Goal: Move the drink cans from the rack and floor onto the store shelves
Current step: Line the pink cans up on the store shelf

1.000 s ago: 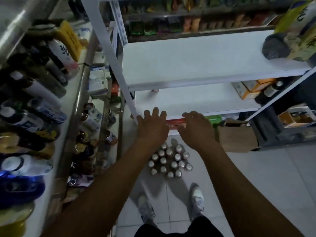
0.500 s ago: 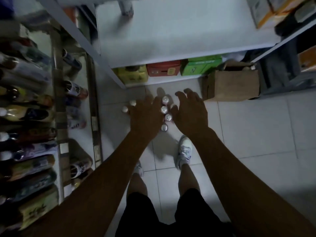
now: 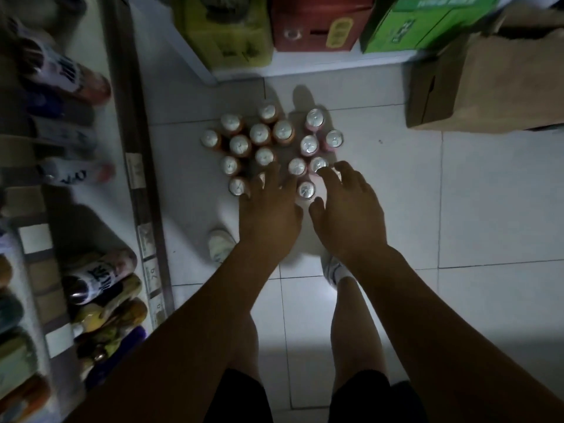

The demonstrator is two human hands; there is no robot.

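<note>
Several drink cans (image 3: 259, 133) stand upright in a cluster on the white tiled floor, orange ones on the left and pink ones (image 3: 315, 118) on the right. My left hand (image 3: 268, 206) hovers over the near edge of the cluster with fingers spread, covering a can or two. My right hand (image 3: 348, 209) reaches beside it with loosely curved fingers; its fingertips are at a pink can (image 3: 318, 164), and another can (image 3: 305, 189) shows between the two hands. Neither hand holds anything.
A rack of bottles (image 3: 88, 282) runs down the left side. The bottom store shelf (image 3: 335, 64) at the top holds yellow, red and green cartons. A brown cardboard box (image 3: 488, 80) sits on the floor at the upper right. My feet (image 3: 219, 245) stand just behind the cans.
My head has tilted down and closer, so the upper shelves left the view. Both hands have dropped from shelf height to just above the cans on the floor.
</note>
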